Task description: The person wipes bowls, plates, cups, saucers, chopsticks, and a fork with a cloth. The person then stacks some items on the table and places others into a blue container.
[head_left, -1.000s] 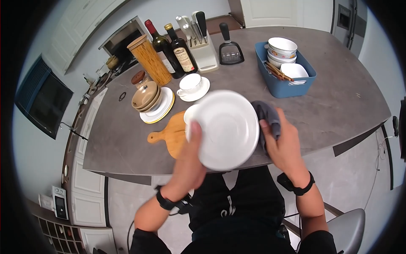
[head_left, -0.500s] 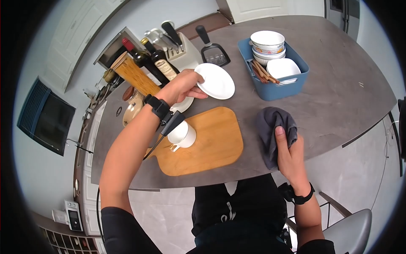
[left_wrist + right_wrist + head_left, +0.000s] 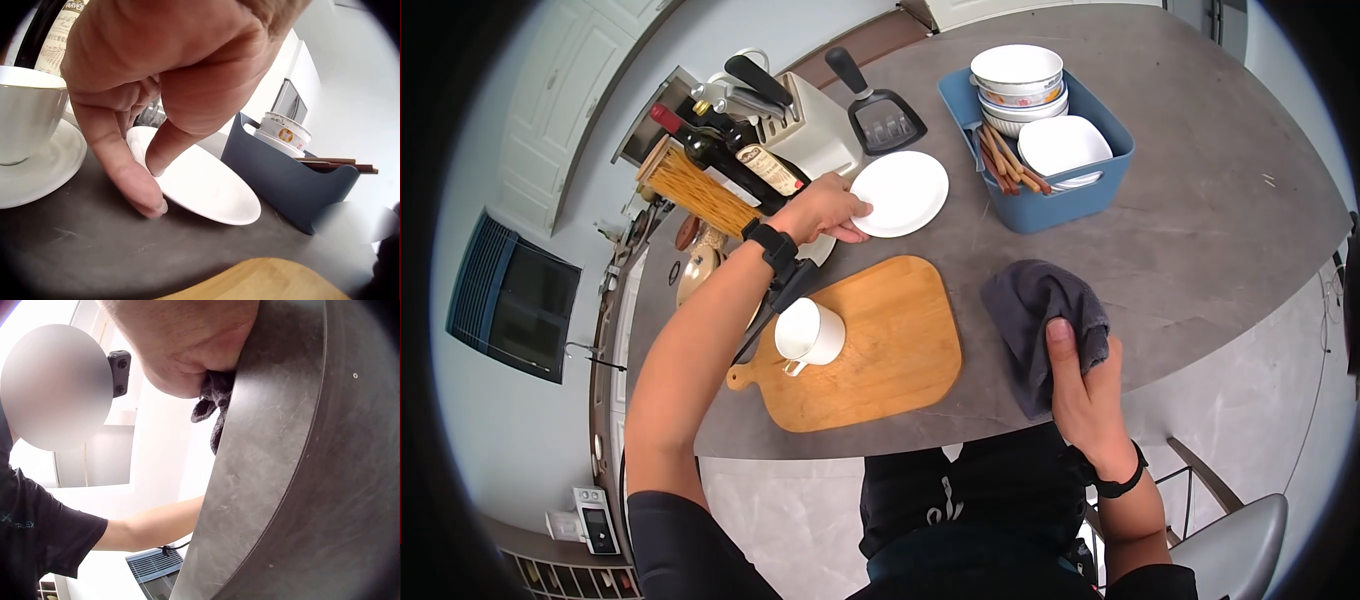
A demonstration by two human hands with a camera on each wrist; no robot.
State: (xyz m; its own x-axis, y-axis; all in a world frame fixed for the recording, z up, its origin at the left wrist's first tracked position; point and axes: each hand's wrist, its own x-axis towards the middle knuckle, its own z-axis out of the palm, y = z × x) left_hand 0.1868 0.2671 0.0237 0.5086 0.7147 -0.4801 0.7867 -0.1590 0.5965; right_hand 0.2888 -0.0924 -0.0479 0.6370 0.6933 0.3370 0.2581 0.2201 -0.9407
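A round white plate (image 3: 900,194) lies low over the table beyond the cutting board, its near-left rim pinched by my left hand (image 3: 825,210). In the left wrist view the thumb (image 3: 164,149) is over the plate's rim and a finger shows just outside it. A white cup on a saucer (image 3: 44,169) stands right beside that hand. My right hand (image 3: 1088,392) grips a bunched dark grey cloth (image 3: 1040,318) near the table's front edge, thumb on top. Between the hands, a white mug (image 3: 810,333) stands on the wooden cutting board (image 3: 900,350).
A blue bin (image 3: 1065,208) with stacked bowls and brown sticks stands at the back right. A knife block (image 3: 820,130), a black-handled tool (image 3: 885,118), dark bottles (image 3: 718,160) and a jar of pasta (image 3: 700,190) crowd the back left.
The plate went from between both hands, over the board, to the table's far middle in my left hand, and lowered. My right hand stayed at the front with the cloth.
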